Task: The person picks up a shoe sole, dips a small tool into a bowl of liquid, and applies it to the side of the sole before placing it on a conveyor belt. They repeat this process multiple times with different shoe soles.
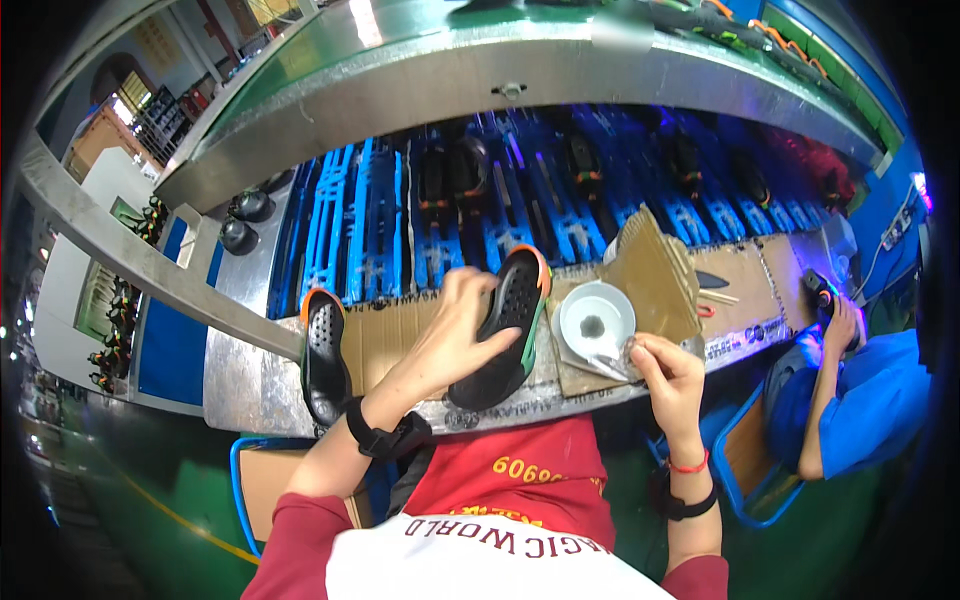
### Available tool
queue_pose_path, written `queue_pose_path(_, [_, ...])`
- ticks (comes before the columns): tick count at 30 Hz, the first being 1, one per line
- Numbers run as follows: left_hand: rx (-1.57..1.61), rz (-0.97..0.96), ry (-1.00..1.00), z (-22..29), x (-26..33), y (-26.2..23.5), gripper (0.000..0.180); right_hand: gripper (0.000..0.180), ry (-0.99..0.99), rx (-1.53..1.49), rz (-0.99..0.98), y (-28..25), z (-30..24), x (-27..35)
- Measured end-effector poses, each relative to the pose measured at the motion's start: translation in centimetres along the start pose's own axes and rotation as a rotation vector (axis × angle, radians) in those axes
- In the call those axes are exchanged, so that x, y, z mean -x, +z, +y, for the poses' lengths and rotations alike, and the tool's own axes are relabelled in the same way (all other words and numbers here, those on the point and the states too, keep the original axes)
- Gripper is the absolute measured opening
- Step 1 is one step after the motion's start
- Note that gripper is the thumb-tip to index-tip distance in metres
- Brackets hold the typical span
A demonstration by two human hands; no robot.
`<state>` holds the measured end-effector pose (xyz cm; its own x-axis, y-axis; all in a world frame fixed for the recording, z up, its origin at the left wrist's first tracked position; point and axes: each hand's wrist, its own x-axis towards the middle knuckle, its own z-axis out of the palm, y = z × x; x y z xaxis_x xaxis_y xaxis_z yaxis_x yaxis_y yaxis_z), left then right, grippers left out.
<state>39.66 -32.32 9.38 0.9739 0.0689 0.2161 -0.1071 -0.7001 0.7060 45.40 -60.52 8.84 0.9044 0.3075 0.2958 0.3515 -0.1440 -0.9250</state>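
Observation:
My left hand (462, 330) lies over a black shoe sole (518, 290) with a perforated top and an orange and green rim. Its thumb stretches across the sole, apart from the other fingers, which reach the sole's left edge. My right hand (668, 380) is closed in a pinch on a thin pale stick-like tool (608, 366), beside the white bowl (598, 308). A dark grey patch shows at the bowl's bottom. To the left, a second black sole (325, 345) with an orange end rests on the bench, apart from my hands.
Behind the cardboard-covered bench (385, 340) runs a blue roller conveyor (350, 220) carrying several dark shoe parts. A folded cardboard piece (655, 265) stands behind the bowl. A metal beam (480, 100) crosses above. At the right, a co-worker in a blue sleeve (875, 405) holds a dark shoe part.

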Motion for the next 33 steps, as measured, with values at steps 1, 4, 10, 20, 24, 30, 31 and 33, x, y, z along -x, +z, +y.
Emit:
queue_pose_path(1, [-0.155,0.051,-0.017,-3.1,1.6,1.4,0.055,0.01,-0.056,0.096,-0.015,0.1,0.2,-0.4])
queue_pose_path(4, [-0.34,0.034,-0.248,-6.0,4.2,2.7,0.039,0.009,-0.065,0.249,-0.068,0.7,0.6,-1.1])
queue_pose_path(10, [-0.411,-0.03,-0.024,-6.0,4.1,3.7,0.024,0.009,-0.157,0.423,-0.093,2.0,2.2,-1.7])
queue_pose_path(20, [0.666,-0.043,-0.352,-2.1,5.1,-1.1,0.032,0.008,-0.312,0.79,-0.133,3.3,3.9,-3.5])
queue_pose_path(24, [1.182,-0.189,-0.439,-3.7,7.9,-1.6,0.079,0.008,-0.341,0.81,-0.177,3.5,4.6,-3.7])
queue_pose_path(30, [1.818,-0.263,-0.494,-2.0,8.1,0.1,0.088,0.007,-0.385,0.82,-0.192,3.4,4.5,-3.5])
queue_pose_path(31, [1.821,-0.277,-0.496,-2.1,8.2,0.4,0.088,0.007,-0.388,0.837,-0.192,3.2,4.3,-3.5])
queue_pose_path(33, [1.948,-0.263,-0.406,-2.4,8.0,0.9,0.087,0.007,-0.377,0.871,-0.179,2.9,3.6,-3.6])
